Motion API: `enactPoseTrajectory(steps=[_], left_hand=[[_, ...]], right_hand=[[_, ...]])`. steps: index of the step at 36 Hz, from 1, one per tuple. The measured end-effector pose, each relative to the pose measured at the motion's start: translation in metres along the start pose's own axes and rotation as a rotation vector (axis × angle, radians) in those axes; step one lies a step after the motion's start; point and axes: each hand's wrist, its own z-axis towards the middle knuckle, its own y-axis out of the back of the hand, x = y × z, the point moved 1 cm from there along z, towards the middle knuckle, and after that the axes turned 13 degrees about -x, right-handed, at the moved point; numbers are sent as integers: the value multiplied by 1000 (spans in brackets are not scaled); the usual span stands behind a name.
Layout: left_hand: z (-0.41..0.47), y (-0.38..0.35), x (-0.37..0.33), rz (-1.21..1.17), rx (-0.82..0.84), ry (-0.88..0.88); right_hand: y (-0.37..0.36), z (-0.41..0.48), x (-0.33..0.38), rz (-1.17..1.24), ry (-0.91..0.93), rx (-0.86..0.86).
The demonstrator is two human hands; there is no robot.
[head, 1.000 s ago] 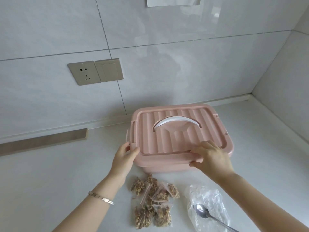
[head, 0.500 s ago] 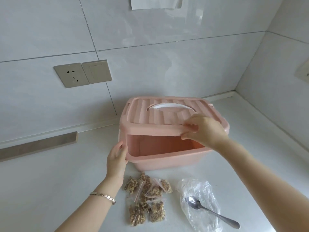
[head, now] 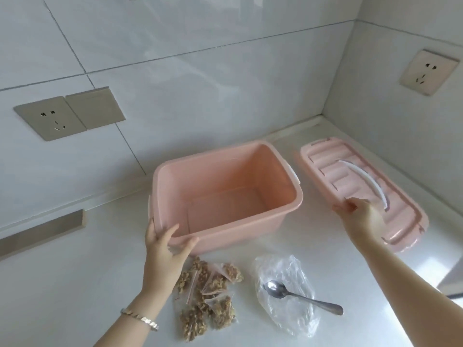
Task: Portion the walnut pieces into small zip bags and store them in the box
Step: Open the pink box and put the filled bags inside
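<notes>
**Mia:** Where are the walnuts sitting?

**Tom:** They are sitting in little zip bags [head: 208, 294]. The bags are lying in a pile on the white counter [head: 75, 284], just in front of the pink box [head: 225, 229] and outside it.

**Mia:** What is lying beside the pile?

**Tom:** A crumpled clear bag [head: 288, 319] is lying there, also in front of the box but more to the right. A metal spoon [head: 300, 296] is lying on top of it, with its round end pointing toward the box.

**Mia:** What is the left hand [head: 162, 249] doing?

**Tom:** It is holding the box at the near left corner. Its fingers are curling round the rim. A shiny bracelet [head: 140, 319] is sitting on that wrist.

**Mia:** Is the box standing open?

**Tom:** Yes. It is standing upright, and its pink floor is showing.

**Mia:** And the right hand [head: 358, 216]?

**Tom:** It is reaching out to the right of the box. Its fingers are pinching the near edge of the pink lid [head: 325, 171]. The lid is sitting near the box but not touching it, with its white handle [head: 363, 181] facing up. I cannot tell if the whole lid is resting on the counter.

**Mia:** What is showing behind the box?

**Tom:** A socket [head: 50, 118] and a switch [head: 95, 107] are sitting on the wall behind it, to the left. Another socket [head: 429, 72] is sitting on the side wall, far to the right.
</notes>
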Motion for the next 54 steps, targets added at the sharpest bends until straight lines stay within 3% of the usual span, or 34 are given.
enactPoseTrajectory(steps=[5,16,20,22,26,30,33,38,41,47,50,54], left_hand=[[0,-1,-2,-12,-12,25],[3,-8,-6,3,4,73],[-3,-9,-4,-58,63,124],[-11,-8,-3,-62,25,67],[-41,-3,8,-41,-62,-78],[-60,4,23,-63,2,37],[-69,7,32,-27,144,17],[-76,4,42,126,325,17],[-76,-5,40,177,335,4],[-66,-24,30,406,391,-211],[-61,-29,27,330,371,-252],[-55,-18,7,40,312,-115]], right_hand=[[-31,-19,-21,-92,-100,61],[-67,-63,-36,-179,-89,251],[-51,-75,-16,-68,69,226],[-43,-89,2,86,138,241],[-33,-128,44,243,280,455],[-39,-171,78,153,466,612],[-51,-193,93,5,601,611],[-68,-200,97,-136,647,549],[-65,-195,93,-92,612,497],[-19,-174,89,165,550,395],[7,-160,90,203,559,415],[40,-140,96,307,492,401]])
